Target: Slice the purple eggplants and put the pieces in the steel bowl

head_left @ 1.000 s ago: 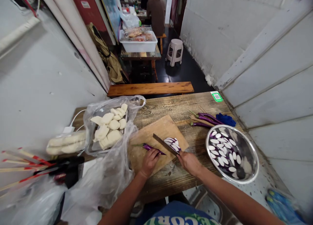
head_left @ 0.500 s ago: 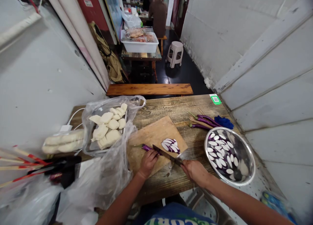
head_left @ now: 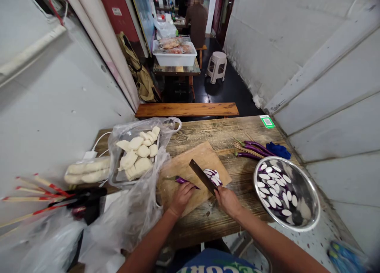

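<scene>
A: Eggplant (head_left: 184, 181), thin and purple — where does it lie?
B: On the wooden cutting board (head_left: 190, 162), near the board's near-left edge. The left hand (head_left: 181, 197) presses down on it with curled fingers, likely to stop it rolling.
A: And the right hand (head_left: 227, 199)?
B: It is wrapped tight round the handle of a knife (head_left: 202, 175), blade angled up and to the left above the board, just beside the pile of cut slices (head_left: 212, 176).
A: Why the steel bowl (head_left: 308, 221) at the right?
B: It holds more slices, close to the board, probably for easy transfer. Whole eggplants (head_left: 253, 149) wait on the worktop (head_left: 225, 132) farther right, by a blue cloth (head_left: 277, 150).
</scene>
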Tool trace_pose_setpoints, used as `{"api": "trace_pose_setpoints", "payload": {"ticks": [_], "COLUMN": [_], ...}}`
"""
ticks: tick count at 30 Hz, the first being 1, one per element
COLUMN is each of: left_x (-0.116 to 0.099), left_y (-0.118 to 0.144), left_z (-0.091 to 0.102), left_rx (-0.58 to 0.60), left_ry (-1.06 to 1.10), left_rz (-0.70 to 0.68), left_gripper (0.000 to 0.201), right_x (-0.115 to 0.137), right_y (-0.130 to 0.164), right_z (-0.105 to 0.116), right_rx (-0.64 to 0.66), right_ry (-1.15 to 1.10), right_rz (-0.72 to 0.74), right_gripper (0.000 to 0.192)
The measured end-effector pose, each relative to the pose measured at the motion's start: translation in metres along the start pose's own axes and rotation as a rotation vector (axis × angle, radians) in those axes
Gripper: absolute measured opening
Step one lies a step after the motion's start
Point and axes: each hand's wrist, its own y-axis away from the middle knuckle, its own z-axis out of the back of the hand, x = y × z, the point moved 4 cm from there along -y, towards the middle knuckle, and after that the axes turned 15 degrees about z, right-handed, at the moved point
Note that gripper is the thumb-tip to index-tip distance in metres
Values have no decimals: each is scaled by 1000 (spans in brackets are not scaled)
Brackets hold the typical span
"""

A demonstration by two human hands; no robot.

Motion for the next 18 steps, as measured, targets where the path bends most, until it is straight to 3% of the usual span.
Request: {"api": "trace_pose_setpoints", "payload": {"ticks": [8, 18], "left_x": [-5, 7], "left_y": [6, 13], "left_z": [6, -3], "left_rx": [-135, -125], "left_ry": [-85, 2], "left_rz": [-9, 7], "left_gripper": [20, 20], "right_x": [16, 6], "right_y": [28, 30], "right_z": [31, 25], "right_rx": [102, 144], "right_ry": [25, 46], "right_rz": [138, 159], "right_gripper": [34, 33]}}
